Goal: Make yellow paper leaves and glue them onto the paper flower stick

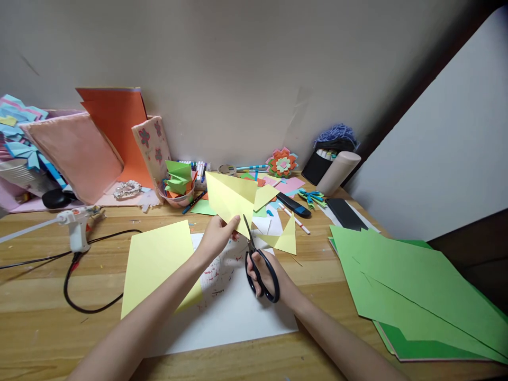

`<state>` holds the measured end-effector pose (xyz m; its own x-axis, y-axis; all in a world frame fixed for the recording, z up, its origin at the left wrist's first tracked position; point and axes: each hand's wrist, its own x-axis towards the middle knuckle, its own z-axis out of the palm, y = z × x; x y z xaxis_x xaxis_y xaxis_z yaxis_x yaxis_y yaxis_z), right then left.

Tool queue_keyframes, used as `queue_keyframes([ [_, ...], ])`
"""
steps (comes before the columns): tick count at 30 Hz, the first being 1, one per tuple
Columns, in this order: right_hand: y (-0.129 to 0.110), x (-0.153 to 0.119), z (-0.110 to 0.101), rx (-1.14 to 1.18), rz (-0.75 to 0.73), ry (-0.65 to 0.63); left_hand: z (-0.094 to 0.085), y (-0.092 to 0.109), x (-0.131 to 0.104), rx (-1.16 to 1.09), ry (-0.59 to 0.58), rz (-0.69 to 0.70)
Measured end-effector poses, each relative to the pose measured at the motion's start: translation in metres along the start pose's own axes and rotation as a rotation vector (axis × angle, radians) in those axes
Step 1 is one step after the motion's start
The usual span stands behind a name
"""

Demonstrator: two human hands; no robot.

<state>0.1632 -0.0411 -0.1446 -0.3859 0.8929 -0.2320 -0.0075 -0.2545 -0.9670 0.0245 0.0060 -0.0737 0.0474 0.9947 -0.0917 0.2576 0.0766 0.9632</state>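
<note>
Between thumb and fingers, my left hand (219, 235) grips a creased sheet of yellow paper (228, 196), raised over the desk. My right hand (270, 272) has its fingers through the handles of black-handled scissors (251, 244). The blades point up and away, at the lower right edge of the raised paper; whether they are cutting into it I cannot tell. Below both hands lies a white sheet (238, 323) with reddish marks. A larger yellow sheet (159, 264) rests at its left, partly under my left forearm. Yellow offcuts (288, 238) lie just right of the scissors.
A white glue gun (78, 227) with a black cord stands at left. Green sheets (413, 291) are stacked at right. Toward the wall are a cup of folded paper (178, 198), a box cutter (293, 205), a paper flower (281, 163), a dark phone (346, 214) and a pale bottle (339, 173).
</note>
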Motion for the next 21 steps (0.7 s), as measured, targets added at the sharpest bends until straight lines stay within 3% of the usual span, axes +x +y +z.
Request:
queue_keyframes([
  [21, -0.0006, -0.0028, 0.0011, -0.039, -0.102, 0.074, 0.0049, -0.0032, -0.0027, -0.032, -0.056, -0.009],
])
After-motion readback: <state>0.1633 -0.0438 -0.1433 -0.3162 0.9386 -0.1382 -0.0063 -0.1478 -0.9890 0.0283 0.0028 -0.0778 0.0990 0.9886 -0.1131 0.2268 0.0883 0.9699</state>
